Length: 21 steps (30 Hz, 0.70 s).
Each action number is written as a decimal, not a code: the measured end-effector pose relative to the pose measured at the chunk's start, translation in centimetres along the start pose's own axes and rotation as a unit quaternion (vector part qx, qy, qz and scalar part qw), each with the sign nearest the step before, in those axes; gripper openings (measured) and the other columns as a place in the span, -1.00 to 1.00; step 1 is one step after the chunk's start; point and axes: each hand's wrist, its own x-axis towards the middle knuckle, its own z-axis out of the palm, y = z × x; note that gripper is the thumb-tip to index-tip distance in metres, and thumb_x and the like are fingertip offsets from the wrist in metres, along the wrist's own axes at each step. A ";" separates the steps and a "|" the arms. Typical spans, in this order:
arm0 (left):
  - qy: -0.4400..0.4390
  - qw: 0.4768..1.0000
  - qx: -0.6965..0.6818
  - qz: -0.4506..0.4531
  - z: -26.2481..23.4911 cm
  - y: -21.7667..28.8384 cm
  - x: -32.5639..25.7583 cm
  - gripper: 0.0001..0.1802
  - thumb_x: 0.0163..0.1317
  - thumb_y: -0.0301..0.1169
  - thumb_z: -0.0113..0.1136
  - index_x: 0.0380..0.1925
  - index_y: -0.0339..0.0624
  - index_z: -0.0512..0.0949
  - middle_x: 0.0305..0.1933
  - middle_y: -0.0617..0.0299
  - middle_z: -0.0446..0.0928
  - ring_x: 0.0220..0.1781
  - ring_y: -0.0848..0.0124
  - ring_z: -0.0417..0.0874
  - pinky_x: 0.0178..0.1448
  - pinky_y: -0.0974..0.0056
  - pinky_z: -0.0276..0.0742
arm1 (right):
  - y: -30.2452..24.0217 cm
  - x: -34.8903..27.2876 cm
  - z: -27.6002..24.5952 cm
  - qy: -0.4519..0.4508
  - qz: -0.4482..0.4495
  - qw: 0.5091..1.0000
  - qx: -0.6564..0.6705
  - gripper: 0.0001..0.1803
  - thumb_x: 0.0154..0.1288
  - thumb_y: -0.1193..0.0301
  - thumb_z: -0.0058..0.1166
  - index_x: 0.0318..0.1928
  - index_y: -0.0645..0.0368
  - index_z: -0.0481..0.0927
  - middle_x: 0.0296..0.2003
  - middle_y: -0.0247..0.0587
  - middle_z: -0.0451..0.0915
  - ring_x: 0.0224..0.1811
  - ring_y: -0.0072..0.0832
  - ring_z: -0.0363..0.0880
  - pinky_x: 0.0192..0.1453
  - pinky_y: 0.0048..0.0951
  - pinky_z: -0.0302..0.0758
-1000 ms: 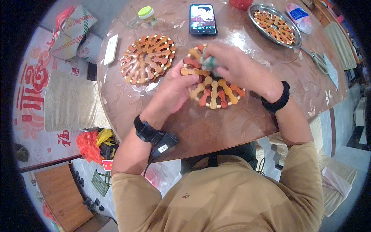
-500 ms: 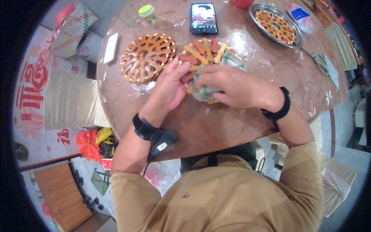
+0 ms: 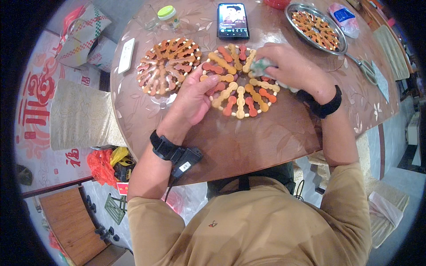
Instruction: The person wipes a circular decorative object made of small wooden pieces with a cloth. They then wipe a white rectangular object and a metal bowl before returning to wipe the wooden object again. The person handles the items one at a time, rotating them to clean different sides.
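A round beaded wooden trivet point(image 3: 240, 97), made of orange, red and yellow peanut-shaped slats joined by pale beads, is at the middle of the table. My left hand point(image 3: 198, 96) grips its left edge, thumb on top of the slats. With bunched fingers my right hand point(image 3: 290, 66) presses a green and white checked cloth point(image 3: 261, 67) on the trivet's upper right part. The cloth hides some slats there. Another similar trivet point(image 3: 167, 66) lies flat to the left of my left hand.
A phone point(image 3: 233, 21) with a lit screen stands at the back, beside a green-lidded jar point(image 3: 168, 17). At the back right are a steel tray point(image 3: 344, 44) holding another trivet, and scissors point(image 3: 367, 70). A white oblong object point(image 3: 127, 55) lies far left.
My right hand has moved with the cloth from the trivet's middle to its upper right, uncovering the lower slats. My left hand still holds the left edge.
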 end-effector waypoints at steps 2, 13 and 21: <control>-0.006 1.000 0.008 -0.004 0.0 0.1 0.0 -0.62 0.38 -0.51 0.03 0.19 -0.22 0.35 0.07 0.08 0.58 -0.02 0.39 0.67 0.09 0.30 0.62 | 1.2 -0.3 -0.4 0.001 0.036 0.998 -0.042 -0.74 0.11 0.54 0.11 -0.13 0.28 0.54 -0.21 0.07 0.57 -0.14 0.05 0.55 0.00 -0.14 0.49; -0.017 0.999 0.032 -0.026 0.8 0.3 -0.5 -0.40 0.21 -0.66 0.15 0.28 -0.18 0.29 0.06 0.19 0.54 0.02 0.40 0.63 0.10 0.32 0.61 | 0.9 0.9 0.7 0.071 0.017 0.997 -0.012 -0.72 0.08 0.57 0.09 -0.13 0.25 0.59 -0.22 0.04 0.60 -0.15 0.02 0.57 -0.04 -0.16 0.52; -0.028 0.997 0.068 -0.011 1.0 -0.1 -0.4 -0.40 0.18 -0.69 0.11 0.27 -0.18 0.31 0.03 0.28 0.51 -0.01 0.48 0.59 0.05 0.38 0.58 | -2.0 1.5 1.2 0.100 -0.073 0.989 0.076 -0.65 0.08 0.58 0.11 -0.05 0.24 0.55 -0.12 0.06 0.57 -0.03 0.03 0.53 0.05 -0.15 0.50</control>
